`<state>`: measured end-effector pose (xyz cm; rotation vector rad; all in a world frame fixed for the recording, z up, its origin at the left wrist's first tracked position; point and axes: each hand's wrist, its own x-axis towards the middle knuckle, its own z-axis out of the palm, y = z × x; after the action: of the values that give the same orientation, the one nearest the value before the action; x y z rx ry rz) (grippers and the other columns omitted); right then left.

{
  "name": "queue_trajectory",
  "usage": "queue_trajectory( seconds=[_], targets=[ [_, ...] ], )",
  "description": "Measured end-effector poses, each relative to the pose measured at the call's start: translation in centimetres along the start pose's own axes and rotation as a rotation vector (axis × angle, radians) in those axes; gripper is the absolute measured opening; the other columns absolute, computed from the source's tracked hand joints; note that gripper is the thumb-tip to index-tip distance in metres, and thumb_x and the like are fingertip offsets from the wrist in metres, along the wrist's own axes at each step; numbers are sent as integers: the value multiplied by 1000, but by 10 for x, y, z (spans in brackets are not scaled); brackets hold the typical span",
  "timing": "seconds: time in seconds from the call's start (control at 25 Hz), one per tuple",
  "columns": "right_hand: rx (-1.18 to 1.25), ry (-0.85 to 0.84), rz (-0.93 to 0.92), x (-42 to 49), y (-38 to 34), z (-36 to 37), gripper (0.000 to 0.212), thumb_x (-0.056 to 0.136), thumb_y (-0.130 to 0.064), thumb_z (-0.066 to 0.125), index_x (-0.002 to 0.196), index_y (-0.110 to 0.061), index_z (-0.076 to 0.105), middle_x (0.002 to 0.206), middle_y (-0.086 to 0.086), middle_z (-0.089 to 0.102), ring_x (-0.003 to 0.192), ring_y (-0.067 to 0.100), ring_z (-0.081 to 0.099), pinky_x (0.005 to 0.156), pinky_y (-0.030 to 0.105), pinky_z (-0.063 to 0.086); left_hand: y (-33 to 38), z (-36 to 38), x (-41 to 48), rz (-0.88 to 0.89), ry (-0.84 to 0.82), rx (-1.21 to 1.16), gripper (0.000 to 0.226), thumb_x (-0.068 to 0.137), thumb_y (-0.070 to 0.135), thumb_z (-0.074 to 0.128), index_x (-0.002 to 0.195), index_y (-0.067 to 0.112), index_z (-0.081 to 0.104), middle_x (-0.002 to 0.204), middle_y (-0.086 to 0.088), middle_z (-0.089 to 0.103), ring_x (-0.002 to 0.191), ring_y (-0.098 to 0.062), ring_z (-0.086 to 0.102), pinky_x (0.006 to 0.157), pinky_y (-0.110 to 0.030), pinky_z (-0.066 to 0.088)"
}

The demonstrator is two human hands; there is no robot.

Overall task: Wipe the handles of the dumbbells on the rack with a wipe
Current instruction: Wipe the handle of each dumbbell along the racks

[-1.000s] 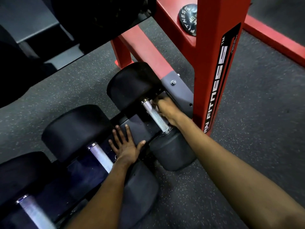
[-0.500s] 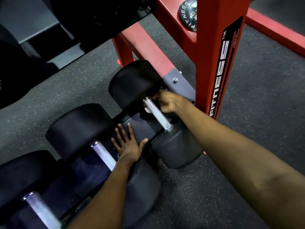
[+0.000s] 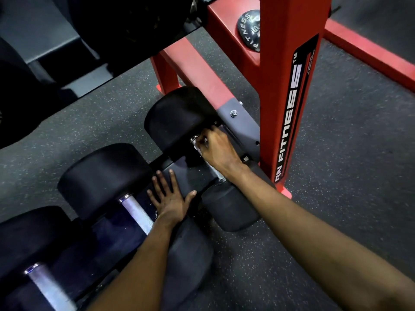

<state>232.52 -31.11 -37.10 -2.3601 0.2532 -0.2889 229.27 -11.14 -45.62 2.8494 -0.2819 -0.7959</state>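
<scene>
Three black dumbbells lie side by side on the low rack tray [image 3: 179, 173]. My right hand [image 3: 219, 149] curls over the far end of the rightmost dumbbell's steel handle [image 3: 215, 173], right against its far head [image 3: 177, 117]. A pale scrap shows under the fingers; I cannot tell whether it is the wipe. My left hand [image 3: 170, 200] lies flat with spread fingers on the tray between this dumbbell and the middle one. The middle dumbbell's handle [image 3: 137, 212] and the left dumbbell's handle [image 3: 49, 288] are bare.
A red rack upright [image 3: 287, 63] with a FITNESS label stands just right of my right hand. A red crossbar [image 3: 197, 66] runs behind the dumbbells, and a chrome dumbbell end [image 3: 249, 30] sits on the upper shelf. Speckled rubber floor [image 3: 336, 164] lies to the right.
My right hand has slid along the rightmost handle from its near part to the far head and now sits over the bar. My left hand has stayed put.
</scene>
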Motion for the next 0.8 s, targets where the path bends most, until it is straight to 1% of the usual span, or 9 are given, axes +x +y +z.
queue_trajectory(
  seconds=[0.12, 0.2, 0.32, 0.4, 0.48, 0.56, 0.68, 0.72, 0.8],
  targets=[
    [76, 36, 83, 1, 4, 9, 9, 84, -13, 65, 91, -8, 63, 101, 14, 64, 91, 35, 63, 76, 38, 47, -1, 2, 0, 2, 12, -3, 103, 92, 76, 30, 155, 18, -26, 156, -13, -41, 148, -36, -33, 115, -61, -17],
    [258, -24, 336, 13, 12, 12, 15, 81, -17, 64, 94, -11, 66, 100, 11, 70, 93, 26, 65, 78, 34, 48, -1, 3, 0, 2, 19, -9, 103, 92, 76, 32, 155, 18, -26, 158, -14, -39, 148, -36, -32, 115, -61, -17],
    [806, -233, 686, 32, 16, 13, 17, 86, -5, 48, 90, -13, 63, 93, 12, 67, 80, 21, 62, 72, 33, 49, -1, 3, 1, 2, 24, -16, 104, 92, 76, 33, 153, 18, -28, 152, -9, -45, 148, -36, -32, 116, -61, -17],
    [1176, -364, 899, 39, 19, 7, 28, 92, 3, 34, 84, -6, 59, 81, 15, 65, 68, 23, 63, 67, 35, 56, -1, 3, 1, -2, 28, -14, 104, 92, 76, 33, 151, 18, -29, 156, -11, -41, 148, -36, -32, 116, -61, -16],
    [1367, -412, 981, 41, 19, 5, 29, 92, 7, 30, 86, 1, 58, 76, 17, 65, 65, 27, 66, 65, 38, 61, -1, 3, 2, -5, 27, -11, 104, 92, 77, 33, 151, 18, -29, 156, -11, -41, 148, -36, -31, 116, -61, -16],
    [1207, -435, 889, 36, 17, 1, 26, 90, 8, 34, 85, -2, 57, 74, 14, 62, 64, 24, 64, 66, 38, 59, -2, 4, 2, -6, 25, -16, 105, 91, 77, 33, 154, 18, -26, 149, -8, -46, 148, -36, -31, 116, -61, -16],
    [362, -488, 522, 24, 21, -19, 18, 80, 3, 44, 75, -10, 54, 67, 9, 55, 60, 16, 52, 61, 30, 45, 0, 5, 2, -3, 9, -12, 103, 92, 76, 32, 156, 18, -24, 145, -8, -49, 148, -36, -32, 115, -61, -18],
    [206, -538, 446, 20, 24, -25, 16, 79, 1, 44, 77, -11, 55, 68, 10, 54, 62, 17, 50, 60, 30, 42, 0, 3, 2, -4, 1, -15, 103, 92, 76, 32, 155, 18, -25, 145, -8, -49, 148, -36, -33, 115, -60, -19],
    [171, -631, 398, 14, 25, -31, 18, 81, 1, 43, 83, -12, 56, 72, 11, 51, 65, 19, 48, 57, 30, 42, -1, 3, 2, -1, 6, 0, 102, 92, 76, 30, 155, 18, -25, 145, -8, -50, 147, -37, -34, 115, -61, -19]
  ],
)
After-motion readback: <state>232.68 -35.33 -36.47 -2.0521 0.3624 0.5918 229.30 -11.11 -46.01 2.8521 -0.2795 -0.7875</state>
